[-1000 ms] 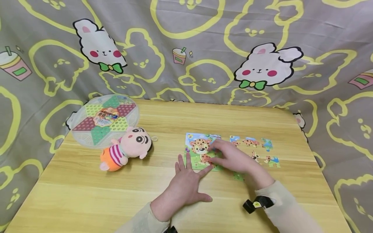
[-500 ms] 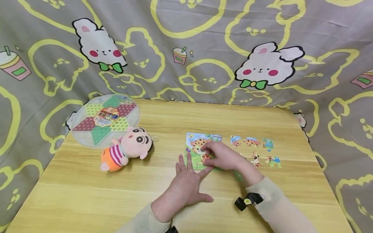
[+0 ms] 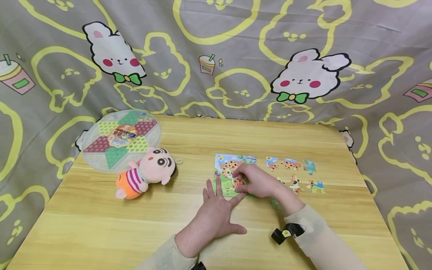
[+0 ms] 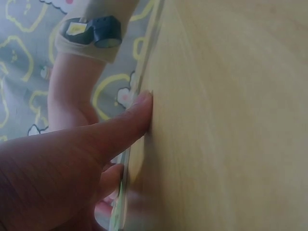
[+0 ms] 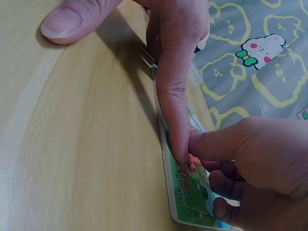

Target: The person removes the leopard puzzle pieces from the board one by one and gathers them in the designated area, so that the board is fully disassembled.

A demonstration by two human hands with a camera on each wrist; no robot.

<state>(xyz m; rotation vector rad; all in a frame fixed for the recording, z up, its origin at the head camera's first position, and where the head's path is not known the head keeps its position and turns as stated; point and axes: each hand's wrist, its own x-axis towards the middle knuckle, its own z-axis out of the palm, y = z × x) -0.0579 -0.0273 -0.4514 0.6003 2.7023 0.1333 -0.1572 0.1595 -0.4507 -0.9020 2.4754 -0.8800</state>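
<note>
A leopard jigsaw puzzle point(image 3: 221, 189) lies on the wooden table. My left hand point(image 3: 216, 215) rests flat with spread fingers along its lower edge, one fingertip pressing the board near the leopard's body. My right hand point(image 3: 260, 182) is over the right part of the puzzle, its thumb and index finger curled at a spotted orange jigsaw puzzle piece point(image 3: 239, 184). The right wrist view shows the right thumb beside the left fingertip on the board point(image 5: 187, 216). The right hand covers the puzzle's right side. The left wrist view shows mostly the left thumb point(image 4: 134, 115) on the table.
Several loose jigsaw pieces point(image 3: 309, 167) lie right of the puzzle, and a green piece point(image 3: 276, 203) is partly behind the right wrist. To the left, a plush doll point(image 3: 146, 172) touches a round Chinese checkers board point(image 3: 123, 137). A patterned curtain point(image 3: 189, 86) hangs behind the table.
My right hand has moved left over the puzzle, from its right side to the leopard's middle, and has stayed there over the last half second. The left hand has kept its place.
</note>
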